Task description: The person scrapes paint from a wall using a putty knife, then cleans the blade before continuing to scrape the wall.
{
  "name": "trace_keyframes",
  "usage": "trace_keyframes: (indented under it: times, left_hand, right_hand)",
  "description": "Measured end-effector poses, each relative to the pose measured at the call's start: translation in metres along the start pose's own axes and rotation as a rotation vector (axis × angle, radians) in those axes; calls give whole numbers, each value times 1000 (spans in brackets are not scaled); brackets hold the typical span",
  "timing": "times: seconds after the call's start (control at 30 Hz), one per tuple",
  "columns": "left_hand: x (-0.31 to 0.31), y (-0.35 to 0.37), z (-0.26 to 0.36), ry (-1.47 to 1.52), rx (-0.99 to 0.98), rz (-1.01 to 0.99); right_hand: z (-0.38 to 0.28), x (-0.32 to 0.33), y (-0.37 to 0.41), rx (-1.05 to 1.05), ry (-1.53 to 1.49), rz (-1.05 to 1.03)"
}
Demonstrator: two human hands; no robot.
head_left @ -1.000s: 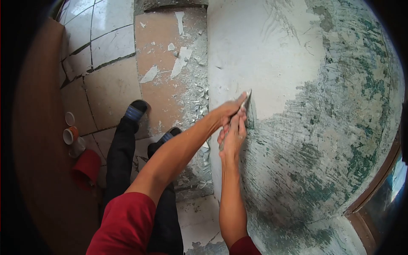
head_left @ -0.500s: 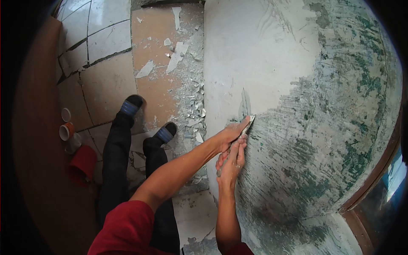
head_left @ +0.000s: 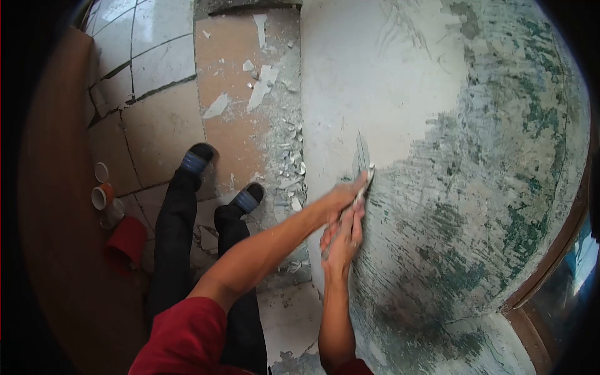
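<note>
Both my hands are closed around a scraper (head_left: 370, 177), its blade set against the wall (head_left: 387, 75) where smooth pale coating meets rough grey-green surface. My left hand (head_left: 344, 195) is the upper one, its thumb and fingers pressed along the tool near the blade. Just below, my right hand (head_left: 342, 242) wraps the handle, which is mostly hidden by the fingers. A small light flake shows at the blade's tip. Right above the blade, a narrow grey-green patch (head_left: 362, 153) breaks the pale coating.
Peeled flakes (head_left: 290, 169) and dust lie along the foot of the wall. My slippered feet (head_left: 197, 159) stand on cracked tiles (head_left: 159, 119). At left are a red bucket (head_left: 128, 240) and an open white-and-orange tub (head_left: 100, 197). A brown frame (head_left: 553, 262) borders the wall at right.
The scraper blade has shifted slightly up along the coating's edge, with both hands still on it. A small flake now shows at its tip. The view has moved slightly.
</note>
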State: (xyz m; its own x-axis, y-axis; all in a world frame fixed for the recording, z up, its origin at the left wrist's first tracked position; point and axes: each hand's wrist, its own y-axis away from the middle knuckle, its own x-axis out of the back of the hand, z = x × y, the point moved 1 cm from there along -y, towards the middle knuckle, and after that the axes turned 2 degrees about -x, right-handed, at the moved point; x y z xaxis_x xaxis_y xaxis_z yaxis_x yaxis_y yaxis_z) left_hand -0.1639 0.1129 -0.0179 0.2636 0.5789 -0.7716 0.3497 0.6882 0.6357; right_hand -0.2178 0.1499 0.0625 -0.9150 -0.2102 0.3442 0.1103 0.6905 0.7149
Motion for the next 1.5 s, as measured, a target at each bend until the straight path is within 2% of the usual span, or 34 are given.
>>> trace_keyframes:
  times: [0.03,0.13,0.27,0.3,0.4,0.57,0.67,0.7,0.8,0.87,0.93,1.03,1.17,1.27,1.3,1.4,1.5]
  left_hand:
    - [4,-9,8,86,30,1]
    - [7,-4,23,24,10,10]
    - [8,-16,-4,41,29,-36]
    - [3,-11,8,18,-23,-2]
    - [17,-26,42,149,72,-47]
    - [13,-20,11,53,37,-46]
    - [16,-21,35,83,41,-11]
    - [24,-27,46,155,144,-119]
    - [26,-18,34,-81,89,-18]
    - [13,-10,16,21,100,9]
    - [14,-12,18,27,78,-59]
    - [25,-14,41,-3,138,-39]
    - [15,-19,11,62,45,-48]
    - [12,-17,29,15,43,33]
    - [17,-24,37,121,36,-29]
    - [20,-22,33,7,57,-49]
    - [14,-20,27,47,51,-20]
  right_hand:
    - [-12,-11,-5,-37,-9,-23]
    - [-6,-23,-9,-31,-51,-15]
    - [-1,-7,1,27,-9,-10]
    - [-11,-14,-4,-3,72,37]
    - [-19,-34,-32,20,0,-90]
    - [-12,-26,-2,15,37,44]
    - [-22,-39,-21,-31,34,-7]
    - [-20,-47,-29,8,-7,-24]
    - [-14,-50,-13,-24,-26,45]
    - [-11,-40,-1,-4,-45,37]
    - [-8,-33,-5,25,-24,22]
    - [-4,-42,-18,24,-71,17]
    - [-2,-25,-5,43,-48,31]
    - [-13,-30,-14,20,-18,9]
    - [-13,-37,-21,19,-25,-2]
    - [-10,-38,-19,15,-45,-11]
    - [-15,-28,-9,44,-5,6]
